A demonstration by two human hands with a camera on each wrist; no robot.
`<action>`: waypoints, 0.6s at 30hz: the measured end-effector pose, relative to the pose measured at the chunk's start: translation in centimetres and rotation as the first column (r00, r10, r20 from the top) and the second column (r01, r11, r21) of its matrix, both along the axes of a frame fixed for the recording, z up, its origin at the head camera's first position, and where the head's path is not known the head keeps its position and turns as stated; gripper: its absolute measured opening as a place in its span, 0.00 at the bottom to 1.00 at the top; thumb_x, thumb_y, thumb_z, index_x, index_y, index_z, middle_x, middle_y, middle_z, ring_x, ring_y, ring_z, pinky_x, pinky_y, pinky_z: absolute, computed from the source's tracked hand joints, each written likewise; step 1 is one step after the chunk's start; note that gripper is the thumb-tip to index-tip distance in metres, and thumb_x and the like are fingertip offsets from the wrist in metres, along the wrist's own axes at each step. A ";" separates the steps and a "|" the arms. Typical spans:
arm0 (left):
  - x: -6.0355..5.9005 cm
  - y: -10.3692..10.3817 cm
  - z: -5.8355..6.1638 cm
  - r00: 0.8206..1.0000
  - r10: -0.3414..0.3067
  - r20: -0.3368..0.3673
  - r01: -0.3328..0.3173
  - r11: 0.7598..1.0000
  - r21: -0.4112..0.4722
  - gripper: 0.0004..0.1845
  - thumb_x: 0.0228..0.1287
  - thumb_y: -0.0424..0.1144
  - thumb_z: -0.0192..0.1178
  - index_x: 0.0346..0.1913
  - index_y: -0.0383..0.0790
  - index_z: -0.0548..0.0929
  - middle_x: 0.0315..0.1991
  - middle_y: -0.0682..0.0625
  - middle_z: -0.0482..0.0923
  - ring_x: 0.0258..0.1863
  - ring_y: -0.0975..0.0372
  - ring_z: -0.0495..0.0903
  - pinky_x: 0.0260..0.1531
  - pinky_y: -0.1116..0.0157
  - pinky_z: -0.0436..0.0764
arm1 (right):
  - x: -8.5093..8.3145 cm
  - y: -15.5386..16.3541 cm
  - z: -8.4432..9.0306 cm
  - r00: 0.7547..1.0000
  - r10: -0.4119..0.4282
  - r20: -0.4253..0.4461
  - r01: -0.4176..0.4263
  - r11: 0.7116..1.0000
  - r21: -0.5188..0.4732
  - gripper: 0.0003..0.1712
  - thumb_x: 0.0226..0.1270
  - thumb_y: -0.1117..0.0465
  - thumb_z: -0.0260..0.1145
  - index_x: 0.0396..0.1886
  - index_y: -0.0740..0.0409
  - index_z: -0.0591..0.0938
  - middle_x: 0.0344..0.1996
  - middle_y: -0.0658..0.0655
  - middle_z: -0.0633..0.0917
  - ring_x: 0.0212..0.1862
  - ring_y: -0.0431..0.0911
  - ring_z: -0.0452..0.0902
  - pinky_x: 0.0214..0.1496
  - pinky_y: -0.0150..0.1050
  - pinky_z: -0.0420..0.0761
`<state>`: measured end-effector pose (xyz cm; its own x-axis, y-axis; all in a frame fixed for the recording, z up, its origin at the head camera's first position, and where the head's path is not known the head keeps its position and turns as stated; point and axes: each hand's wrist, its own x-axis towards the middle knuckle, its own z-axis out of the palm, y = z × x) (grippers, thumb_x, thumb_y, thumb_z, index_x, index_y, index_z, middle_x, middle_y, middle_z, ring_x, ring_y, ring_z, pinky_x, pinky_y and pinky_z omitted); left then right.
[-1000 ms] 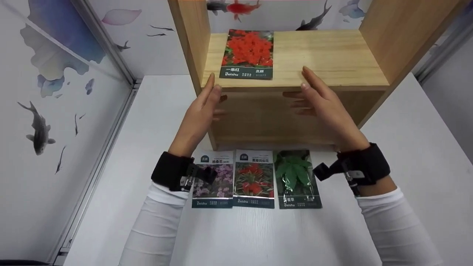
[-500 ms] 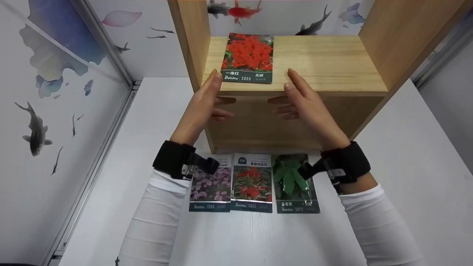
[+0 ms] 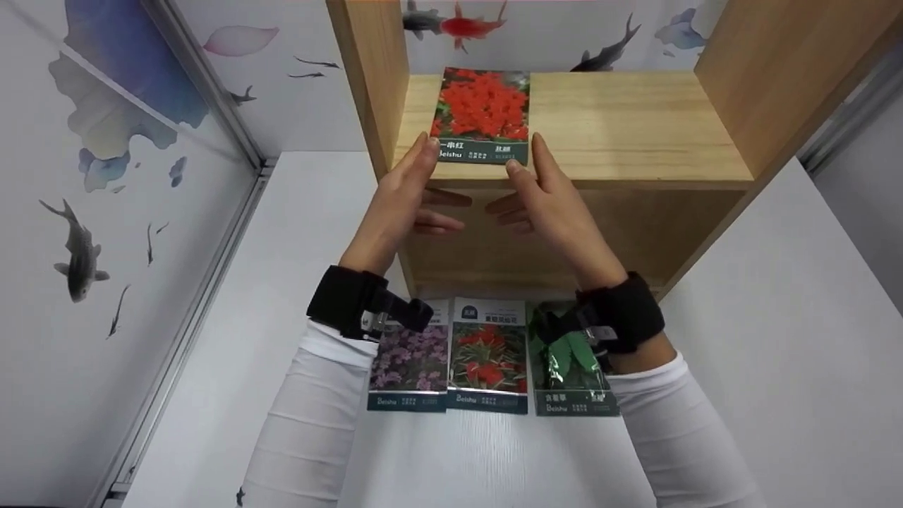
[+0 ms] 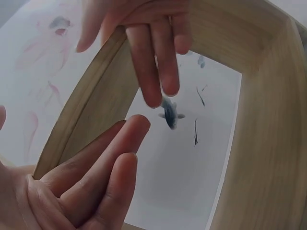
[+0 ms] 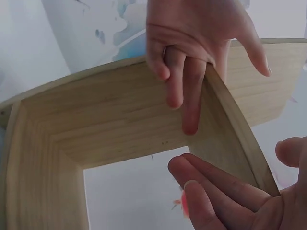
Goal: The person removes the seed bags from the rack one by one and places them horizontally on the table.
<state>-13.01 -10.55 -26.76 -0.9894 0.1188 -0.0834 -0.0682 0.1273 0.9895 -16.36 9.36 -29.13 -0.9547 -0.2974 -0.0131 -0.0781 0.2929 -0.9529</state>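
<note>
A white surface (image 3: 776,296) is seen from above, with a wooden shelf unit (image 3: 635,212) standing at its far edge. On the unit's upper shelf board (image 3: 635,127), towards its left end and reaching its front edge, a red-flower seed packet (image 3: 482,115) is laid flat. The left hand (image 3: 403,201) is held at the front edge of the board, fingers straight and apart, its thumb tip raised beside the packet's near left corner; whether it touches cannot be told. The right hand (image 3: 547,201) is held likewise, wide and holding nothing, its thumb tip just beside the packet's near right corner. The fingers of both hands are stretched out below the board, in the lower opening, and nearly meet there. Three more packets are laid side by side on the surface in front of the unit: a purple-flower packet (image 3: 409,367) on the left, a red-and-green packet (image 3: 489,356) in the middle, a green-leaf packet (image 3: 570,367) on the right.
</note>
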 end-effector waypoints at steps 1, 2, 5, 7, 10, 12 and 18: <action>0.1 0.1 0.1 1.000 -0.003 -0.002 0.003 1.000 -0.003 0.36 0.67 0.62 0.38 0.73 0.56 0.44 0.53 0.40 0.77 0.35 0.47 0.84 0.40 0.54 0.81 | 0.0 -0.1 0.0 1.000 -0.009 -0.001 0.009 1.000 -0.005 0.44 0.67 0.35 0.45 0.73 0.39 0.35 0.41 0.61 0.85 0.42 0.50 0.83 0.43 0.48 0.80; 0.1 0.2 0.2 1.000 -0.007 -0.005 0.007 1.000 0.000 0.35 0.68 0.62 0.38 0.73 0.56 0.44 0.52 0.40 0.77 0.36 0.47 0.83 0.40 0.54 0.81 | 0.0 -0.1 -0.1 1.000 -0.012 -0.006 0.012 1.000 -0.009 0.43 0.67 0.35 0.44 0.73 0.40 0.35 0.41 0.61 0.85 0.41 0.50 0.83 0.43 0.48 0.80; 0.1 0.2 0.4 1.000 -0.011 -0.026 0.011 1.000 -0.004 0.36 0.67 0.61 0.40 0.73 0.55 0.45 0.45 0.39 0.81 0.34 0.47 0.84 0.38 0.55 0.81 | -0.2 -0.5 0.0 0.999 -0.014 -0.036 0.013 1.000 -0.021 0.42 0.68 0.36 0.43 0.73 0.42 0.35 0.45 0.59 0.83 0.39 0.50 0.84 0.41 0.48 0.81; 0.0 0.1 0.5 0.999 -0.010 -0.041 0.010 1.000 -0.011 0.36 0.67 0.61 0.42 0.73 0.55 0.45 0.42 0.40 0.82 0.33 0.49 0.84 0.36 0.57 0.82 | -0.3 -0.9 0.1 0.998 -0.016 -0.057 0.015 1.000 -0.027 0.41 0.69 0.37 0.42 0.73 0.43 0.36 0.49 0.57 0.79 0.38 0.49 0.84 0.41 0.49 0.81; 0.0 -0.1 0.5 0.999 -0.009 -0.051 0.008 1.000 -0.020 0.38 0.66 0.62 0.43 0.73 0.54 0.44 0.41 0.41 0.83 0.32 0.50 0.84 0.35 0.59 0.82 | -0.1 -1.4 0.5 0.998 -0.018 -0.058 0.017 0.999 -0.030 0.40 0.71 0.39 0.41 0.73 0.44 0.36 0.53 0.58 0.76 0.39 0.50 0.84 0.41 0.49 0.81; 0.0 -0.1 0.4 0.999 -0.009 -0.047 0.009 1.000 -0.017 0.38 0.66 0.61 0.43 0.73 0.54 0.43 0.40 0.41 0.83 0.33 0.49 0.84 0.35 0.59 0.82 | -0.1 -1.5 0.4 0.998 -0.025 -0.053 0.023 0.999 -0.027 0.39 0.71 0.39 0.40 0.73 0.44 0.36 0.53 0.58 0.76 0.39 0.50 0.84 0.41 0.49 0.81; 0.3 0.2 0.3 0.999 -0.019 -0.049 0.018 1.000 -0.016 0.38 0.67 0.60 0.44 0.73 0.53 0.41 0.39 0.40 0.84 0.33 0.50 0.84 0.36 0.59 0.82 | -0.7 -1.3 -0.1 0.998 -0.040 -0.053 0.039 0.999 -0.028 0.42 0.69 0.38 0.44 0.73 0.43 0.36 0.52 0.56 0.77 0.39 0.51 0.84 0.38 0.46 0.82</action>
<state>-12.74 -10.31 -26.43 -0.9899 0.1365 -0.0369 -0.0171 0.1431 0.9896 -17.08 8.05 -29.22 -0.9647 -0.2592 0.0457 -0.1180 0.2707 -0.9554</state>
